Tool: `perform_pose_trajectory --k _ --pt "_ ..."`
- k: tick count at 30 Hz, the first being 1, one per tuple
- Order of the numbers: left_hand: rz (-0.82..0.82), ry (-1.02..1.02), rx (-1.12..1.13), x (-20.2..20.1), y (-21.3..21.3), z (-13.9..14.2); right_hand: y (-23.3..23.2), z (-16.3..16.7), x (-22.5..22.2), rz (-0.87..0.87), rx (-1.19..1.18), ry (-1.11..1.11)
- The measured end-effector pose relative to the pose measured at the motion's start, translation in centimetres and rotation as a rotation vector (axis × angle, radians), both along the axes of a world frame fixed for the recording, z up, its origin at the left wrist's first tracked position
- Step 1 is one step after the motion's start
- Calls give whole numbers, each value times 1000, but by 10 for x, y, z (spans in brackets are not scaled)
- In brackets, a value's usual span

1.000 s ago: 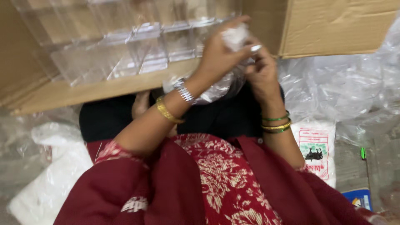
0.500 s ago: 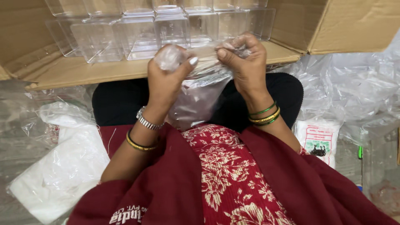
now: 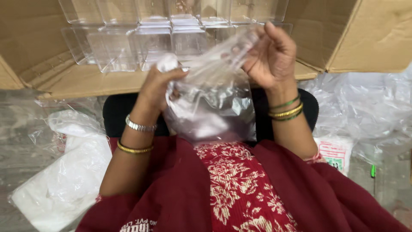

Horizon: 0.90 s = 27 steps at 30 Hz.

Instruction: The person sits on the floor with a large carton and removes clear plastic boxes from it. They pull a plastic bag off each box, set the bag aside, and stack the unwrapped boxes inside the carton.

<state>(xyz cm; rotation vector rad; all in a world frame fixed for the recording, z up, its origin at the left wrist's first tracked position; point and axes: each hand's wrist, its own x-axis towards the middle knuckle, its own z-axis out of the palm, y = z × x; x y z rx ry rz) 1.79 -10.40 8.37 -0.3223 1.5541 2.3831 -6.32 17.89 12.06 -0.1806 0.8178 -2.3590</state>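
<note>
Both hands have spread apart since half a second ago, pulling the clear plastic bag point(image 3: 210, 107) wider between them. Left hand point(image 3: 156, 88) has its grip clamped on the bag's crumpled white corner, while the right hand point(image 3: 272, 58) pinches the opposite edge higher up, fingers closed on the film. Held in the air above the lap, the bag hangs in front of an open cardboard box point(image 3: 365, 38) that holds rows of clear plastic containers point(image 3: 150, 43). More loose plastic bags point(image 3: 64, 180) lie at the left
</note>
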Motion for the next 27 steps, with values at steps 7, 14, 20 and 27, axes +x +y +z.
perform_pose_trajectory --k 7,14,20,27 --pt "416 387 -1135 -84 -10 -52 -95 -84 -88 -256 1482 874" --pt "268 398 -1195 -85 -7 -93 -83 -106 -93 -59 1259 729" --pt "307 285 -446 -78 15 -60 -53 -63 -55 -234 965 464" --pt "142 153 -78 -15 88 22 23 -26 16 -655 684 634"
